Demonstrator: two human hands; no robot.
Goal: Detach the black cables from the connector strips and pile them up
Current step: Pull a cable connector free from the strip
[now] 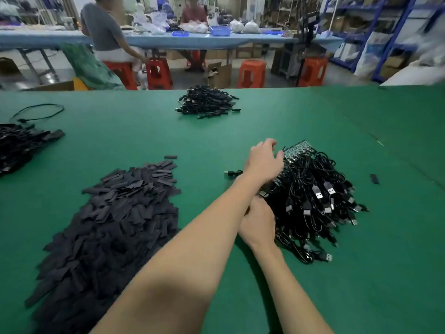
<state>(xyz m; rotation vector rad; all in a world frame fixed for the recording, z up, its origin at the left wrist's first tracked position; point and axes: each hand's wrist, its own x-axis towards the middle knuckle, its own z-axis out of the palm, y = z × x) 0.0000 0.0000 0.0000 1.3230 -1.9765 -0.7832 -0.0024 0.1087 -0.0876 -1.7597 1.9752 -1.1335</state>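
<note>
Head view: the bundle of black cables (313, 196) lies on the green desk (240, 121) at roughly 3 o'clock from frame centre, with a green connector strip (295, 148) showing at the bundle's 12 o'clock edge. The left hand (263, 162) reaches across over the right forearm, fingers loosely spread and curved above the strip's left end; whether they touch it cannot be told. The right hand (258, 220) is at the bundle's 8 o'clock side, fingers tucked into the cables; what exactly they pinch is hidden. Judgement: the step in hand is seating a hold on the strip so cables can be drawn off; the strip is best steadied flat while plugs are pulled straight out at the plug body, not the cord, to avoid snagging loops. A finished cable pile (207, 102) sits at 12 o'clock, well apart. A heap of flat black pieces (115, 213) occupies 9 o'clock, another dark heap (16, 145) lies at the left edge, and a stray black piece (374, 178) lies at 3 o'clock. Open desk remains between bundle and far pile, and toward 2 o'clock; the far desk edge is well clear.
</note>
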